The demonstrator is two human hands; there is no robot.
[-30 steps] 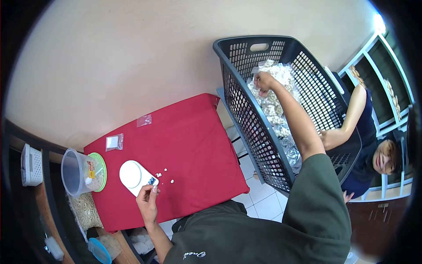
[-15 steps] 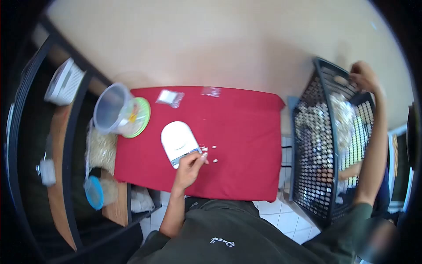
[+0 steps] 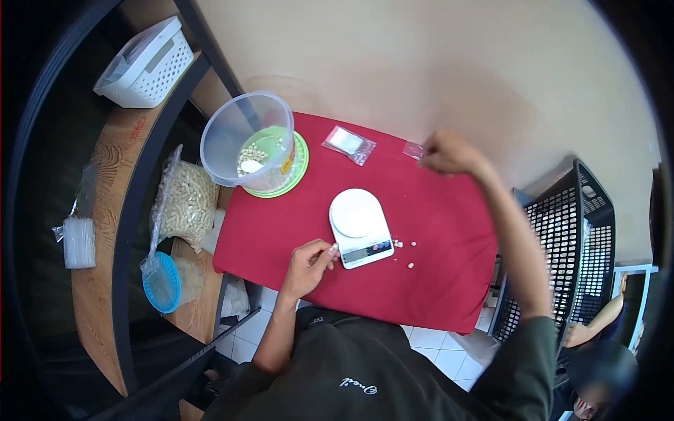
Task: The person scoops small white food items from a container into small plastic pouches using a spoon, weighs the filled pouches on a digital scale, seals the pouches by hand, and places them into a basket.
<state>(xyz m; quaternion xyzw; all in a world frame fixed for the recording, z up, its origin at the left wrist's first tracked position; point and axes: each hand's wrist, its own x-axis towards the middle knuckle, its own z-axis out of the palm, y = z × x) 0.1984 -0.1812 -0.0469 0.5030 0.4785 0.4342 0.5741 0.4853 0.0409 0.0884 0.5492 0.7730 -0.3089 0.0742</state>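
Note:
A white kitchen scale stands on the red cloth, its round plate bare. Beside its near left edge is my left hand, thumb and fingers pinched together around something small and pale that I cannot make out. My right hand is over the far right of the table with its fingers curled closed. Whatever it may hold is hidden. Just left of those fingers lies a small clear plastic bag. Several small whitish pieces are scattered to the right of the scale.
A clear tub with pale pieces and a white scoop stands at back left. A plastic packet lies near it. Shelves on the left hold a white basket and bags. At right are black crates and another person's arm.
My right hand has come from the black crate to the far side of the table. My left hand has shifted from the scale's right corner to its left side. The view has turned.

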